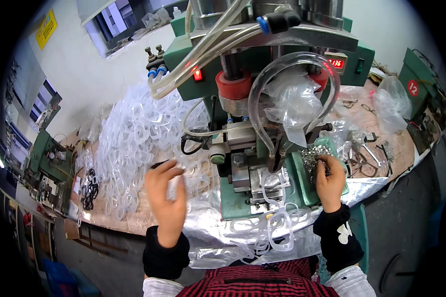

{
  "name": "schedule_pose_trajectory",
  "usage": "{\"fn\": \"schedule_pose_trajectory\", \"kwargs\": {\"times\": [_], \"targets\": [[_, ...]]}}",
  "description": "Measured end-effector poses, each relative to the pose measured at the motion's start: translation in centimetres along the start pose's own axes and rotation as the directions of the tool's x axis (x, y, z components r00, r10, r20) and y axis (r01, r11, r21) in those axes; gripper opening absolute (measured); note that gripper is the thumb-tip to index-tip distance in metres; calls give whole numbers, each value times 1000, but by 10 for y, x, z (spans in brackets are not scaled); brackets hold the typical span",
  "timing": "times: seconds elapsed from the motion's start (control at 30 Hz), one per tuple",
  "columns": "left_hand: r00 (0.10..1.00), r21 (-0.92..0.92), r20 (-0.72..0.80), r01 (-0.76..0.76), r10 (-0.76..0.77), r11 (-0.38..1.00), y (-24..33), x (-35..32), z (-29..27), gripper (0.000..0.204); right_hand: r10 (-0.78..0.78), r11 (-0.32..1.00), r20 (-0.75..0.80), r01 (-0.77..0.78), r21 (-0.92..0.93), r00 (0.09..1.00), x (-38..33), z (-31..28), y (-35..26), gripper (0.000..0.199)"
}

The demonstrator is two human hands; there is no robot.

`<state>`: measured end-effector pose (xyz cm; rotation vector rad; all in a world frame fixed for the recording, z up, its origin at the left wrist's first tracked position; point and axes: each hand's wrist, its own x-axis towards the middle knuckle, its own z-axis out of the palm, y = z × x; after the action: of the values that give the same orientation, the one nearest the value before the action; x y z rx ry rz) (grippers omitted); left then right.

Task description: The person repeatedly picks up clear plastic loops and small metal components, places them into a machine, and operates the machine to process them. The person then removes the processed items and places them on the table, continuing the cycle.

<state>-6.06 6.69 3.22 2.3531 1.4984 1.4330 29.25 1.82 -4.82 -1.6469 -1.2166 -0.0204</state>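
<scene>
My left hand (166,203) is raised at the left of the machine, beside a big heap of clear plastic eyeglass frames (139,133). Its thumb stands apart from the fingers, and I see nothing held in it. My right hand (330,182) reaches into a green tray (309,197) of small shiny metal parts (314,157). There the fingertips are pressed together among the parts, and whatever they pinch is too small to make out. Between my hands, a clear eyeglass frame (281,230) lies with one rim on the metal fixture (268,183) and the other toward me.
A green press (262,44) with clear air hoses (203,59) and red collars rises ahead. More clear frames (243,250) lie on the foil-covered front edge. On the right are a wrench (372,154), dark eyeglass frames (364,166) and plastic bags (391,101). Black frames (89,190) lie far left.
</scene>
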Motion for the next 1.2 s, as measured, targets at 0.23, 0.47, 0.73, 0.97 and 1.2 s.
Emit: {"fn": "schedule_pose_trajectory", "kwargs": {"times": [0.23,0.47,0.73,0.97,1.2], "targets": [[914,155,405,-77,8,985,-92,-49,82,23,365,827,10,-329,456,931,-19,-21,9,15],[994,-135,-39,92,-98,987,-93,-24,70,2,442,621,132,-409,669,887,-10,-8,26,18],[757,-681,3,480,-654,553,-105,-46,56,13,-20,851,131,-52,523,991,5,6,-73,14],[786,-879,33,317,-618,356,-35,-37,58,19,89,790,133,-151,594,987,-11,23,-105,28],[982,-812,-168,-188,86,553,61,38,17,21,166,540,327,-363,759,930,-4,18,-121,49]]}}
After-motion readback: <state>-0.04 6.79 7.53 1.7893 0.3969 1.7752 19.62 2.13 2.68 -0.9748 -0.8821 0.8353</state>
